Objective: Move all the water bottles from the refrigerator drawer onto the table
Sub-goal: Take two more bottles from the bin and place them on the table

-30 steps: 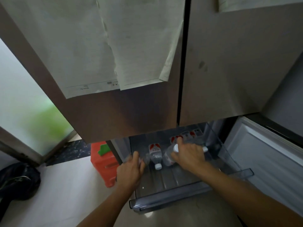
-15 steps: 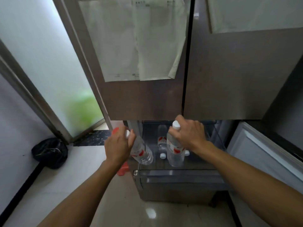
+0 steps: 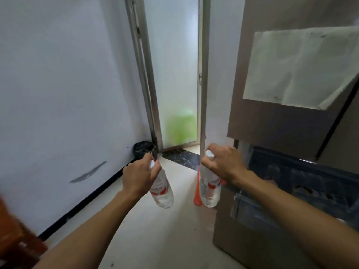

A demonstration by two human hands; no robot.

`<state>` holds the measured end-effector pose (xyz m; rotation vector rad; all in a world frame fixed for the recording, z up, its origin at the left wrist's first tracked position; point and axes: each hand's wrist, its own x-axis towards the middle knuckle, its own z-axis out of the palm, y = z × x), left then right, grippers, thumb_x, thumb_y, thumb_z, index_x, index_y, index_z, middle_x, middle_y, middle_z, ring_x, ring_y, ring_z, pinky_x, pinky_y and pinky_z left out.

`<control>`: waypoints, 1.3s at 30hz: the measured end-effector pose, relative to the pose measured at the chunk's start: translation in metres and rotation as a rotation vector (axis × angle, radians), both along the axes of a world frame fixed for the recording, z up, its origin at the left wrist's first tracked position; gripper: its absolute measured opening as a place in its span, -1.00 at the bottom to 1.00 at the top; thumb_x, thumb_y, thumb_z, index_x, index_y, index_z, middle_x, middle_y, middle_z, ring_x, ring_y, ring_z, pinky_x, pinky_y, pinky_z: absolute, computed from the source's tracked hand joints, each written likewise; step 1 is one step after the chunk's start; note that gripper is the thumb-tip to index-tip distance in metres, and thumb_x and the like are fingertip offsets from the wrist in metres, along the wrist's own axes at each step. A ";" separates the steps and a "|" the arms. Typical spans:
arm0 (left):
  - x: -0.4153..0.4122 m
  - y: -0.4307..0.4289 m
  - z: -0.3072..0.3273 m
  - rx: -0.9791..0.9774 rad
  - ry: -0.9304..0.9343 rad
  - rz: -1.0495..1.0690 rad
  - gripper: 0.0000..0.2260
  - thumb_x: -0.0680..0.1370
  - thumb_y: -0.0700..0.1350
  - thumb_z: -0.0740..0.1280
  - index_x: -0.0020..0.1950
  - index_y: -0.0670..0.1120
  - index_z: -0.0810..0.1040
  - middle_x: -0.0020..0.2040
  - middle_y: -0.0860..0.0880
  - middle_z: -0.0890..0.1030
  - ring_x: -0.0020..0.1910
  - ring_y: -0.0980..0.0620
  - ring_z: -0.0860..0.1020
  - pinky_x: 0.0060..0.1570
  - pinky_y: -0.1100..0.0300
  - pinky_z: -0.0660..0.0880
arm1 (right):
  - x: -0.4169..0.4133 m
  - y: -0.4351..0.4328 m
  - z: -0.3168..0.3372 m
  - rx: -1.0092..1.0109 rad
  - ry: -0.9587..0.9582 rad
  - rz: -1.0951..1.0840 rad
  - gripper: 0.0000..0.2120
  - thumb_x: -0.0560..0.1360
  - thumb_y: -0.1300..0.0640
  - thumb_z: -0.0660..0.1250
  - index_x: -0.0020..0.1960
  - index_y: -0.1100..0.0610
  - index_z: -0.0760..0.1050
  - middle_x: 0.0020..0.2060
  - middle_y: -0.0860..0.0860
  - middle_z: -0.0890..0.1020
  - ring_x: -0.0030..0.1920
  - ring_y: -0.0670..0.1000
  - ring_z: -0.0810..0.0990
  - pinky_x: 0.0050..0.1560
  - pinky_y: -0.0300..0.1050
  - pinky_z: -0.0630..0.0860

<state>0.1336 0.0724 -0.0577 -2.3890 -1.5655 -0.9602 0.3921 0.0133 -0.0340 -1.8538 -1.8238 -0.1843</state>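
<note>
1. The left hand (image 3: 138,176) has its fingers wrapped round the neck of a clear plastic water bottle with a red-and-white label (image 3: 162,188), which hangs tilted over the pale floor (image 3: 155,230).
2. The right hand (image 3: 223,165) grips a second clear water bottle with a white cap (image 3: 209,189) the same way — upright.
3. Half a second ago both bottles hung over the open refrigerator drawer (image 3: 291,191); now the drawer sits off to the right and both bottles are clear of it.
4. The frosted glass door (image 3: 174,74) is now straight ahead.
</note>
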 end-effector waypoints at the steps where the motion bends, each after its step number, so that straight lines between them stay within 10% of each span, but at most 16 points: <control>1: -0.030 -0.005 -0.002 -0.034 0.013 0.020 -0.67 0.56 0.14 0.15 -0.08 -0.09 0.51 -0.30 -0.10 0.62 -0.41 -0.10 0.54 -0.41 0.15 0.48 | -0.028 0.006 -0.002 -0.027 -0.019 0.043 -0.72 0.45 -0.13 0.26 -0.10 0.10 0.48 -0.29 0.11 0.63 -0.31 0.14 0.57 -0.25 -0.07 0.53; 17: -0.524 -0.114 -0.020 -0.277 0.206 0.556 -0.75 0.56 0.18 0.16 -0.10 0.02 0.44 -0.32 0.07 0.53 -0.39 0.09 0.51 -0.32 0.17 0.53 | -0.534 0.043 -0.057 -0.175 -0.019 0.597 -0.67 0.50 -0.19 0.23 0.02 0.06 0.44 -0.21 -0.01 0.58 -0.29 -0.02 0.47 -0.38 -0.29 0.23; 39: -0.919 -0.088 -0.069 -0.476 -0.104 1.158 -0.81 0.56 0.15 0.22 -0.08 0.04 0.41 -0.32 0.11 0.52 -0.38 0.15 0.48 -0.45 0.34 0.26 | -1.022 0.197 -0.100 -0.279 -0.114 1.135 -0.63 0.50 -0.24 0.20 0.05 0.06 0.44 -0.29 -0.03 0.59 -0.34 -0.03 0.56 -0.31 -0.04 0.59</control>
